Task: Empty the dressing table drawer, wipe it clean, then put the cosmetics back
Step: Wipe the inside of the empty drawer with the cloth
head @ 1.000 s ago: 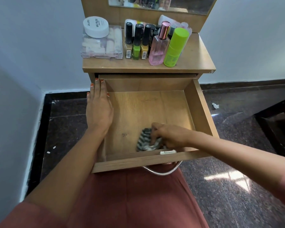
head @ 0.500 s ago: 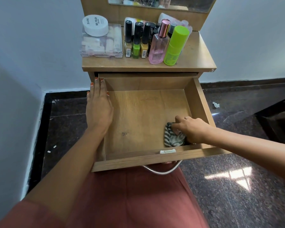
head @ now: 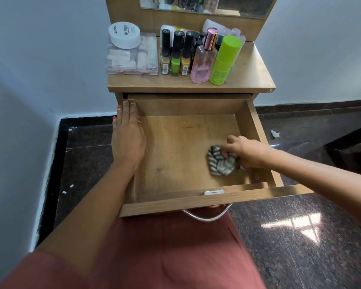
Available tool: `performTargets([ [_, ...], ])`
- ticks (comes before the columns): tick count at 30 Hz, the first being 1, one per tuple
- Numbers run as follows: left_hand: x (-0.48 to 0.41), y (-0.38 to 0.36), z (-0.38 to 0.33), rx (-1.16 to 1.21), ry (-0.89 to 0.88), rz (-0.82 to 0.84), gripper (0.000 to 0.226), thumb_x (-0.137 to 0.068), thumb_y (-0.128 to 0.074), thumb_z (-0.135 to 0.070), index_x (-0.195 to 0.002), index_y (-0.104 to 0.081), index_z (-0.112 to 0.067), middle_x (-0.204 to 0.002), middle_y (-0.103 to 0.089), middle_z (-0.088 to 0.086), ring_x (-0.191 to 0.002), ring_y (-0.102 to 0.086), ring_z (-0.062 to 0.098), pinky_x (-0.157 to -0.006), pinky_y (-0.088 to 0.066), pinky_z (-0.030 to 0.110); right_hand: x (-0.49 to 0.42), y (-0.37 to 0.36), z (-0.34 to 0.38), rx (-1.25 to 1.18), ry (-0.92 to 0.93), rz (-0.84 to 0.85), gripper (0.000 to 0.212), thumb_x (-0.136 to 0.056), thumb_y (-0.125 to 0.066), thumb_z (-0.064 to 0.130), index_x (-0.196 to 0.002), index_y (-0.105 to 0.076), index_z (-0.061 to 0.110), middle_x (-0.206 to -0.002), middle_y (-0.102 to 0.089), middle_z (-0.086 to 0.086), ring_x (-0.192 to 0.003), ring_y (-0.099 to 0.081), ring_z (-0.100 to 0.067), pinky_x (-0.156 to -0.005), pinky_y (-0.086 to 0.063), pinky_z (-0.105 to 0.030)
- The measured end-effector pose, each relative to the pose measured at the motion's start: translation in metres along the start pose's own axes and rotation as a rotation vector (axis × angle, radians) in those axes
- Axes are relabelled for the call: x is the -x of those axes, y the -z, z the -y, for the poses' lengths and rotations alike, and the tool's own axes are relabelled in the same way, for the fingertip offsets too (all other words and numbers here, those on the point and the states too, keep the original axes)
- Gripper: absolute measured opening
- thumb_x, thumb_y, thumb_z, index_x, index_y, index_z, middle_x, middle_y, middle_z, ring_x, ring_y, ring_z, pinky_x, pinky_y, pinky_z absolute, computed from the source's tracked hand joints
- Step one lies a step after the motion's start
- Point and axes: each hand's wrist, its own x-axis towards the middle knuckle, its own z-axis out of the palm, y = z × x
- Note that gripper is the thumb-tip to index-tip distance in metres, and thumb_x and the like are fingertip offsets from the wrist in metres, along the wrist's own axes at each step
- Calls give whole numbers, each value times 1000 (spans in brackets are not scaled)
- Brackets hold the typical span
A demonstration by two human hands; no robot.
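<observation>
Since a second ago your right hand (head: 246,152) has dragged the striped cloth (head: 219,163) from the lower middle of the drawer (head: 256,130) over to its right side, fingers curled into the bunched cloth and holding it down on the wood. Your left hand (head: 128,142) hasn't budged: flat, fingers straight and together along the drawer's left wall. Cosmetics are all up on the tabletop (head: 252,74) at upper centre: nail polish bottles (head: 175,57), pink perfume bottle (head: 202,63), green bottle (head: 225,59), plus a white jar (head: 124,35) sitting on a clear box (head: 133,61).
</observation>
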Motion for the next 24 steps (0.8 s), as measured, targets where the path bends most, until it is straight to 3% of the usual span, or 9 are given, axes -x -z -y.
performTargets([
  [5,1,0,0,0,4,-3,46,-101,-23,-13,-146,-16,-7,-156,-12,10,-145,-7,25,-119,-11,40,25,-25,5,-144,29,95,43,-84,-48,1,-123,-43,19,-119,-42,-10,-110,-46,-29,-83,-47,-39],
  [14,0,0,-1,-13,7,3,47,-101,-23,-12,-146,-14,-7,-156,-10,10,-145,-6,24,-119,-9,38,17,-19,15,-314,79,41,32,-80,-54,-3,-107,-59,13,-93,-42,0,-88,-51,-24,-72,-41,-29],
  [21,1,0,-2,-8,11,10,47,-100,-23,-11,-146,-14,-6,-156,-9,10,-145,-6,23,-119,-7,37,-15,1,79,-361,293,38,30,-82,-59,4,-111,-62,12,-112,-52,-13,-101,-55,-28,-79,-42,-29],
  [24,1,1,-3,-15,10,3,47,-100,-23,-10,-146,-14,-5,-156,-10,11,-145,-6,23,-119,-5,35,-31,13,112,-300,375,33,34,-81,-60,5,-113,-61,14,-114,-54,-12,-104,-54,-28,-74,-36,-24],
])
